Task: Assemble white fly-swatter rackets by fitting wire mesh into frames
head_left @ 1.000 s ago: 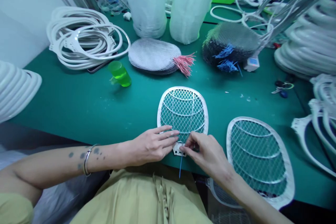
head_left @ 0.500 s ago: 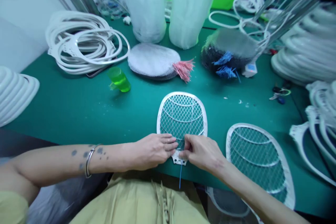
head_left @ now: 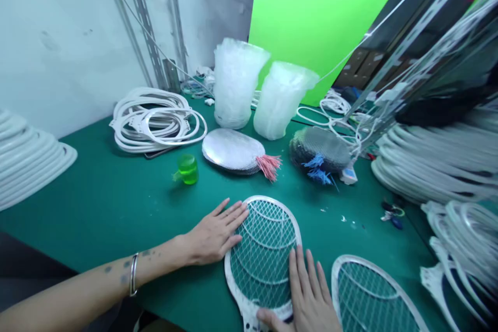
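Lengthwise, racket pointing away, left hand, right hand

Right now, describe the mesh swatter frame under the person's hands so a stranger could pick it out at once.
On the green work mat, look along the near edge, where two white mesh swatter frames lie side by side. The one meant is the left one. Unlike the other frame, it lies between both hands, with the left hand against its left rim and the right hand over its right rim.
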A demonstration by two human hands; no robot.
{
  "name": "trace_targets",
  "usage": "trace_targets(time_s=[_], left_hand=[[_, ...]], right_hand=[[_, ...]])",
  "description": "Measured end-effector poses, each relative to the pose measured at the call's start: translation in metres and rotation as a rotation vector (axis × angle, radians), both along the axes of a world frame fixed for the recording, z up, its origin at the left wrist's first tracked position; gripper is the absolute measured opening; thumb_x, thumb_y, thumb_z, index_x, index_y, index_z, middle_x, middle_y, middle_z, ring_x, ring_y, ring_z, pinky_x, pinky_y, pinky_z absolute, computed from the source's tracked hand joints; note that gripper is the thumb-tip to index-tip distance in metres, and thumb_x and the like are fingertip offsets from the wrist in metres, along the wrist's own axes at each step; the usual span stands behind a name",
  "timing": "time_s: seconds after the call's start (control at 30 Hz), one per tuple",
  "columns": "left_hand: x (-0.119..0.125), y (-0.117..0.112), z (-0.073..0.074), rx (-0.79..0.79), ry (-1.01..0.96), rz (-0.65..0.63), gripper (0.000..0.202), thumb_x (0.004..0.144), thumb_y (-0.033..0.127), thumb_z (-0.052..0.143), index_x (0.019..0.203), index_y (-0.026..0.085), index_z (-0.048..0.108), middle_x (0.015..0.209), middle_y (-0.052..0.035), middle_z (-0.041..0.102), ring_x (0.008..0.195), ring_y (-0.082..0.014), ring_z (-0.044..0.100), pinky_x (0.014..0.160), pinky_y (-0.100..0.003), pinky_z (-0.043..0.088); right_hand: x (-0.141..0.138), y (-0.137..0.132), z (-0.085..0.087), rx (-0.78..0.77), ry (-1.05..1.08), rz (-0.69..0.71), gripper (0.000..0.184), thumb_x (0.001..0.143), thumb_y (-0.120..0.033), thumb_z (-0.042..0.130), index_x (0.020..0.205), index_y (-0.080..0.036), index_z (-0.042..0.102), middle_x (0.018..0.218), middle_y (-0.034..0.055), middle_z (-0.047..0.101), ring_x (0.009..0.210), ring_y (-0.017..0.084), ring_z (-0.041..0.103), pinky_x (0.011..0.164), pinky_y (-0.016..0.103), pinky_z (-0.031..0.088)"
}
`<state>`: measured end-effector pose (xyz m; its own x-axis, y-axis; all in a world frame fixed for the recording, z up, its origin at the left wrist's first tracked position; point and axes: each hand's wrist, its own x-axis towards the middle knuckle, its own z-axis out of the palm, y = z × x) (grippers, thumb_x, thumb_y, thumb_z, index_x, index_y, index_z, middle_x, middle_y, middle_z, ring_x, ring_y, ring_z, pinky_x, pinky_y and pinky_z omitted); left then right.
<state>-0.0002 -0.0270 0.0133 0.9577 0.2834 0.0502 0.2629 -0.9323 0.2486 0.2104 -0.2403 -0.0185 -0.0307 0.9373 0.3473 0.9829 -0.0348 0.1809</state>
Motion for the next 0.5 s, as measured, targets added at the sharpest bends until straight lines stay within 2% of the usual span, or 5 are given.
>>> trace_targets(time_s=[0.13, 0.2, 0.33, 0.43, 0.5], left_hand=[[0.007, 0.008, 0.023, -0.049, -0.06, -0.055, 0.055, 0.1, 0.047, 0.034, 0.148, 0.02, 0.033, 0.15, -0.0087, 0.036, 0.143, -0.0242, 0.025, 0.119, -0.048, 0.014], [0.018, 0.024, 0.047, -0.131, -0.121, 0.077, 0.049, 0.101, 0.048, 0.03, 0.141, 0.025, 0.045, 0.144, -0.0053, 0.048, 0.137, -0.0235, 0.039, 0.114, -0.046, 0.028], [0.06, 0.083, 0.086, -0.144, -0.175, 0.558, 0.046, 0.102, 0.039, 0.025, 0.137, 0.024, 0.051, 0.145, -0.0041, 0.046, 0.139, -0.0238, 0.035, 0.114, -0.043, 0.029], [0.09, 0.131, 0.084, -0.13, -0.104, 0.731, 0.052, 0.098, 0.035, 0.033, 0.144, 0.014, 0.042, 0.156, -0.0113, 0.025, 0.146, -0.0346, 0.006, 0.116, -0.058, 0.002], [0.1, 0.153, 0.07, -0.18, -0.022, 0.815, 0.057, 0.096, 0.04, 0.035, 0.148, 0.018, 0.035, 0.158, -0.011, 0.018, 0.145, -0.0393, 0.003, 0.113, -0.065, 0.001]], right_hand=[[0.02, -0.005, -0.014, 0.051, -0.166, 0.079, 0.106, 0.073, -0.083, 0.039, 0.151, -0.013, 0.025, 0.136, 0.0175, 0.054, 0.119, 0.046, 0.052, 0.087, 0.058, 0.044], [0.028, 0.001, -0.001, 0.055, -0.173, 0.102, 0.097, 0.075, -0.08, 0.041, 0.147, -0.017, 0.035, 0.133, 0.0143, 0.058, 0.12, 0.046, 0.05, 0.088, 0.061, 0.042], [0.03, 0.05, 0.07, 0.022, 0.058, 0.145, 0.049, 0.087, -0.062, 0.049, 0.123, -0.031, 0.06, 0.116, 0.0029, 0.07, 0.119, 0.042, 0.052, 0.092, 0.065, 0.036], [0.022, 0.123, 0.126, -0.025, 0.341, 0.126, 0.019, 0.091, -0.045, 0.054, 0.093, -0.033, 0.069, 0.099, -0.0014, 0.073, 0.11, 0.03, 0.057, 0.104, 0.063, 0.025], [0.017, 0.176, 0.144, -0.056, 0.368, 0.028, 0.014, 0.088, -0.04, 0.061, 0.083, -0.031, 0.071, 0.088, -0.0002, 0.073, 0.104, 0.027, 0.057, 0.101, 0.057, 0.028]])
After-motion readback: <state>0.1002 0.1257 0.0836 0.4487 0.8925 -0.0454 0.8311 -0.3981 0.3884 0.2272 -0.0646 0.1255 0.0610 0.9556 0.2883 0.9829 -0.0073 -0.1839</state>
